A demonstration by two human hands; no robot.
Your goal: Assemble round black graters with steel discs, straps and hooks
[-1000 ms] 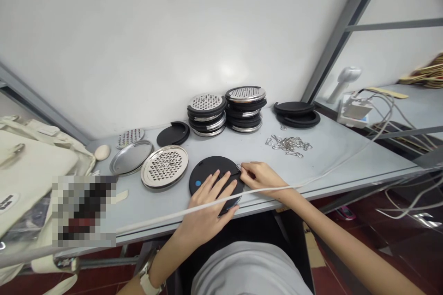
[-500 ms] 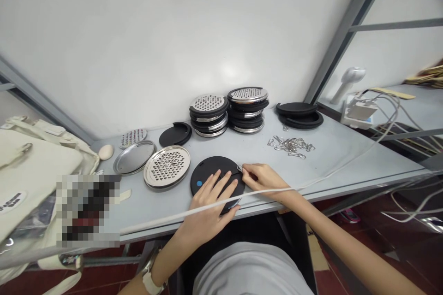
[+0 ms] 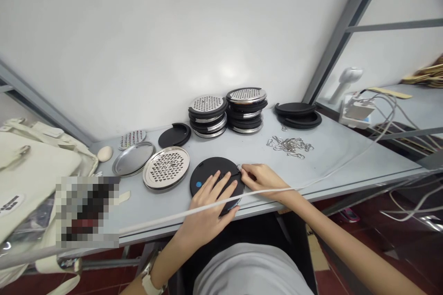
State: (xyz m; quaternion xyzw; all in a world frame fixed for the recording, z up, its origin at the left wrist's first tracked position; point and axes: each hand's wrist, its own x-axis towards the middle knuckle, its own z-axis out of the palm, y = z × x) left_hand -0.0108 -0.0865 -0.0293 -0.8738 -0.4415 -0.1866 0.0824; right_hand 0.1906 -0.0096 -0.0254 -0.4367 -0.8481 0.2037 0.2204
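Observation:
A black round disc with a blue dot lies near the front edge of the table. My left hand rests flat on it, fingers spread. At its right rim, my right hand pinches a small metal wire clip; the fingertips partly hide it. Behind my right hand is a heap of similar metal clips. A round metal grater plate lies left of the disc, beside a plain metal lid.
Two stacks of black-rimmed graters, a left stack and a right stack, stand by the wall. Black round holders sit at the back right. A white cable crosses above my wrists. A cream bag is at left.
The view has shifted very slightly. Both hands keep nearly the same place, the left on the disc and the right on the clip at its rim.

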